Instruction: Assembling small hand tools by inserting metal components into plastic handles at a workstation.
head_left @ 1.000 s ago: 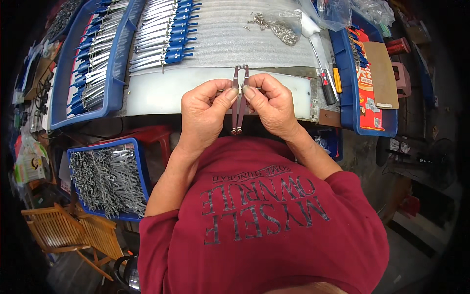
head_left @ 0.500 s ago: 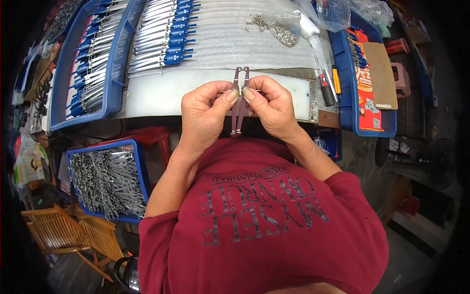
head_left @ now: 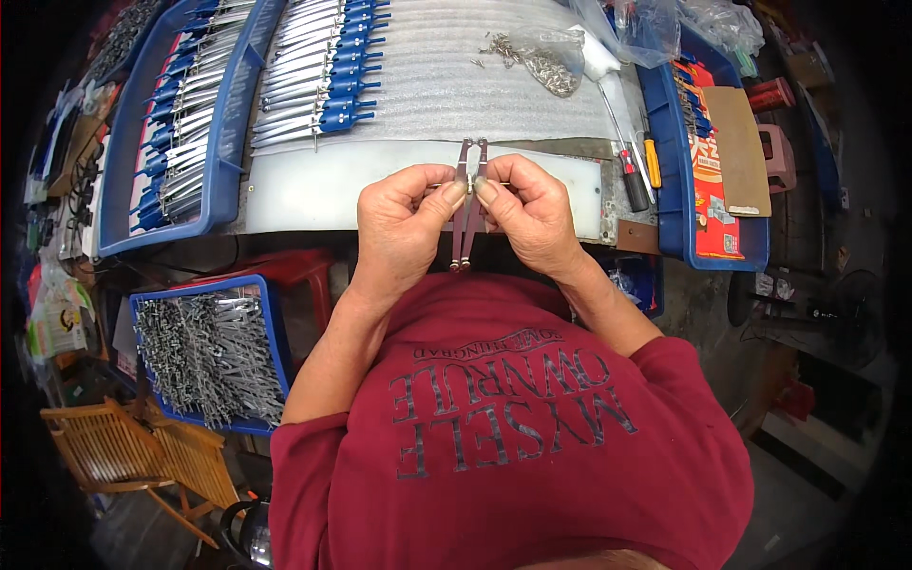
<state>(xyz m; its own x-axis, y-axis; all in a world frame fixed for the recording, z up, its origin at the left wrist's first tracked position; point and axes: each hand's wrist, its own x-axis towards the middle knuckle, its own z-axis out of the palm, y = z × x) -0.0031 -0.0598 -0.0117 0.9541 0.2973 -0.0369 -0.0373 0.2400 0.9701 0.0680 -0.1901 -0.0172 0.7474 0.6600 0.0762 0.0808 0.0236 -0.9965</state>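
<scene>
Between my hands is a slim jointed metal linkage (head_left: 467, 228), made of shiny narrow strips that look maroon. Its two far ends stand slightly apart, while its near ends lie close together by my shirt. My left hand (head_left: 401, 217) pinches the left strip between thumb and curled fingers. On the other strip, my right hand (head_left: 534, 207) has a matching pinch. Both thumbs nearly meet at a small light-coloured part in the middle, partly hidden by the fingertips. Under and beyond my hands is a white board (head_left: 299, 193) at the bench's near edge.
Metal strips with blue ends (head_left: 318, 98) lie in a row on foam sheet (head_left: 427, 81); a blue tray (head_left: 220, 176) holds more. Small metal pins (head_left: 549, 71) spill from a bag. Screwdrivers (head_left: 652, 160) lie right, beside another blue tray (head_left: 673, 214). A lower-left crate (head_left: 275, 332) holds metal parts.
Both hands keep the same pinch on the linkage. The bench and hands sit slightly lower in the picture, and the linkage's far ends look a little closer to my fingers.
</scene>
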